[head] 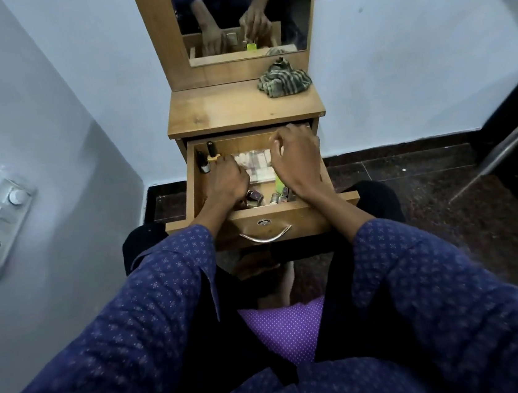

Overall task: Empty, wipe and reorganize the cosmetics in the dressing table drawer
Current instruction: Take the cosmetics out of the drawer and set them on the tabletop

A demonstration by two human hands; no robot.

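One drawer [312, 219] is pulled open below the tabletop. Two hands are inside it: the left hand [227, 180] is curled near two dark bottles [206, 158] at the drawer's left wall; the right hand [298, 159] is curled over the drawer's middle, its grip hidden. One cloth [283, 80] lies above the drawer.

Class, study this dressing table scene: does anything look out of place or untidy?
Yes. A crumpled striped cloth lies bunched on the tabletop by the mirror, and small bottles lie jumbled at the open drawer's front.
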